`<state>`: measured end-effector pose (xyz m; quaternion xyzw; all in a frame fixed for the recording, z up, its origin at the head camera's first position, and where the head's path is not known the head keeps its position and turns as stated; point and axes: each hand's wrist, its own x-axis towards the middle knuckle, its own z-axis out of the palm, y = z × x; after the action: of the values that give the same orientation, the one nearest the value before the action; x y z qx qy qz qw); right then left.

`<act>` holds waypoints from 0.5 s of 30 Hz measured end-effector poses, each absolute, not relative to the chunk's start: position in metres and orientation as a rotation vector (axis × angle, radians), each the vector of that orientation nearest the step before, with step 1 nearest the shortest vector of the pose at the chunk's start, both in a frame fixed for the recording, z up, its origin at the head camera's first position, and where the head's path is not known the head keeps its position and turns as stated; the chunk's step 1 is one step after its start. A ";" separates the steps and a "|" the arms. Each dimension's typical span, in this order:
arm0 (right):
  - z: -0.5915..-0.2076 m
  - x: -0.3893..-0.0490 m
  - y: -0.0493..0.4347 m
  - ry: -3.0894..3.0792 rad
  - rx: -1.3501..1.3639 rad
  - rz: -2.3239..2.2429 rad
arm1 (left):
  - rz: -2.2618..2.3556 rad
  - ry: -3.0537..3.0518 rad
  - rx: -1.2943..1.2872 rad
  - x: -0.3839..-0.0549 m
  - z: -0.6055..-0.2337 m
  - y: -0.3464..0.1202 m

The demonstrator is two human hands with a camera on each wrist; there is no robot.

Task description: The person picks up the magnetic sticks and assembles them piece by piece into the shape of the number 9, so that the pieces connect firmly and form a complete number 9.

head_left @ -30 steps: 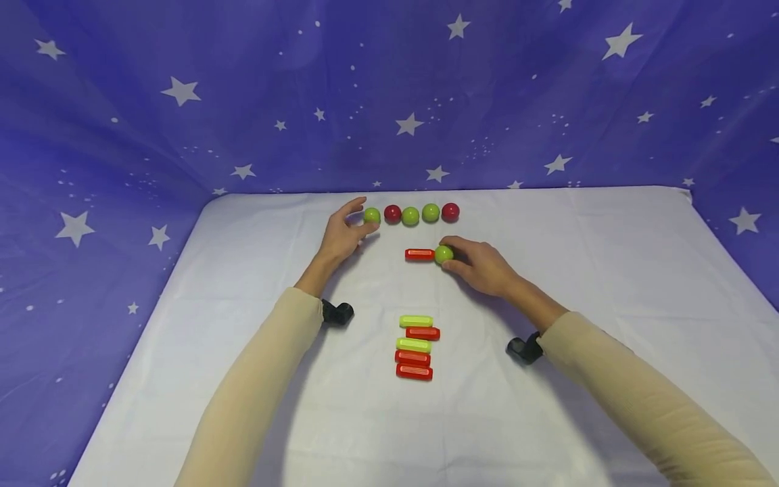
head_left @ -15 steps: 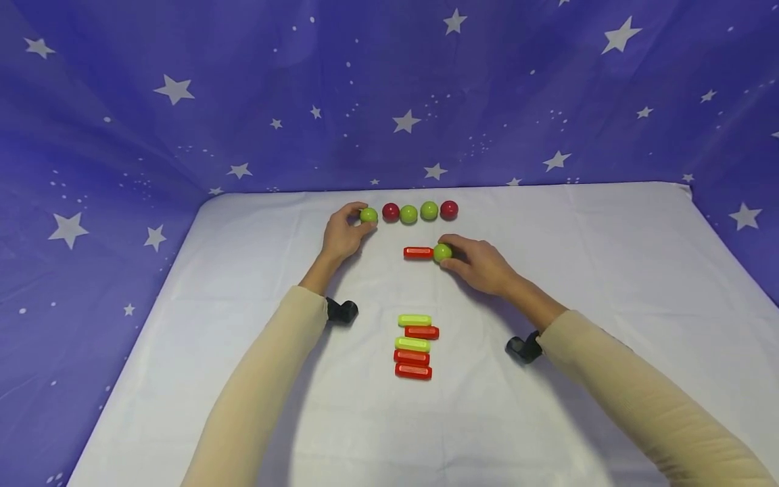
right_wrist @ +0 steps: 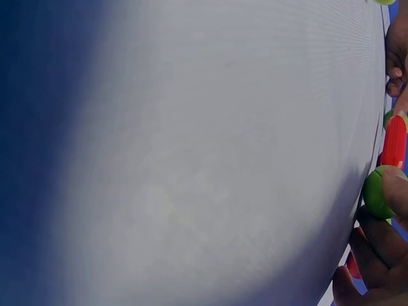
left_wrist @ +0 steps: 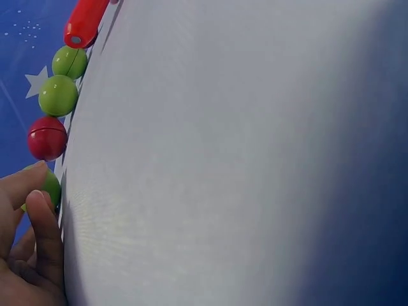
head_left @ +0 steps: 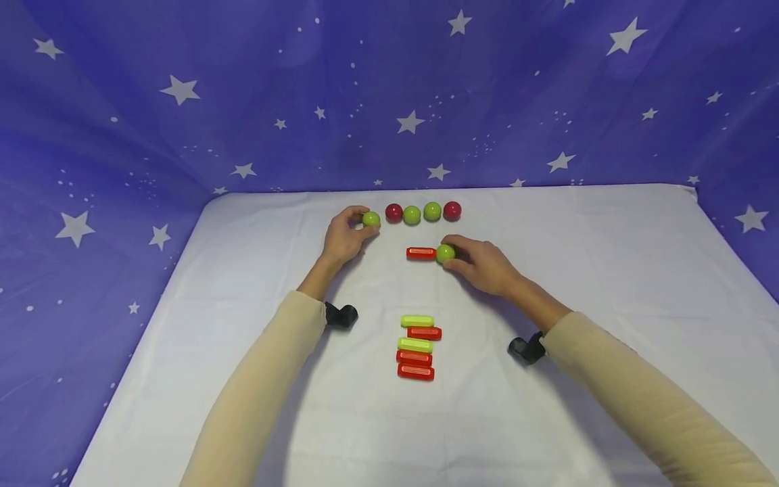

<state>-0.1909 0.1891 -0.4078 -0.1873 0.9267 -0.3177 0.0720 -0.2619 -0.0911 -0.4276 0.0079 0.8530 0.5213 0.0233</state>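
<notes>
My left hand pinches a shiny green ball between thumb and fingers, at the left end of a row of balls. A small gap separates it from the red ball beside it. My right hand grips another green ball, which meets the right end of a red ribbed stick lying sideways on the cloth. Whether ball and stick are joined cannot be seen. In the left wrist view, fingertips partly cover the held green ball; in the right wrist view, a thumb overlaps the other green ball.
The back row also has green balls and a red ball. Nearer lies a stack of several sticks, yellow-green and red. White cloth covers the table; a starry blue curtain hangs behind.
My left fingers have closed from spread around the green ball to pinching it, and that ball has shifted slightly toward me, away from the red one. My right hand has stayed put.
</notes>
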 end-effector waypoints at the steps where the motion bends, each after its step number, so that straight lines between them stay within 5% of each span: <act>1: -0.408 -0.191 0.189 2.783 -0.567 -0.956 | 1.621 2.638 0.020 -0.261 -0.427 -0.091; 15: -0.407 -0.191 0.189 2.793 -0.579 -0.964 | 1.708 2.500 0.018 -0.241 -0.418 -0.087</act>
<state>-0.1912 0.1888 -0.4066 -0.1920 0.9256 -0.3196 0.0654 -0.2415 -0.0871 -0.4182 0.0061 0.8244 0.5632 0.0569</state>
